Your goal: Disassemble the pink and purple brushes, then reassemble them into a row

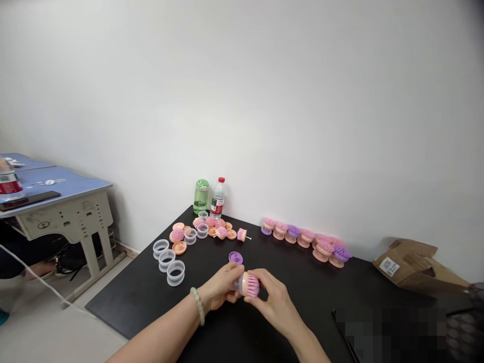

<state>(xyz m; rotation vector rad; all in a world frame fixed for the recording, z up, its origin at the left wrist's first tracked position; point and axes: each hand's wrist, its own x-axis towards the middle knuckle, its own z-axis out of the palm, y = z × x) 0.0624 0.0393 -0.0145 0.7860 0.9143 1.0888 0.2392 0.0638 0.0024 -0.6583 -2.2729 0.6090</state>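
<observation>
Plain white wall (264,111) beyond left hand (221,287). Flat black table (295,267) below hand. Blue-topped, off-white-sided desk (71,182) well left of it, on pale grey floor (56,338). Soft light.

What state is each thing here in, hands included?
Left hand: closed around a held clear ring
Right hand: fingers gripping the pink brush head
Purple disc: loose, lying flat
Green bottle: upright, lidded, partly filled
Red-capped bottle: upright, cap on
Row of brushes: on bases, bristles up
Cardboard packaging: creased
</observation>
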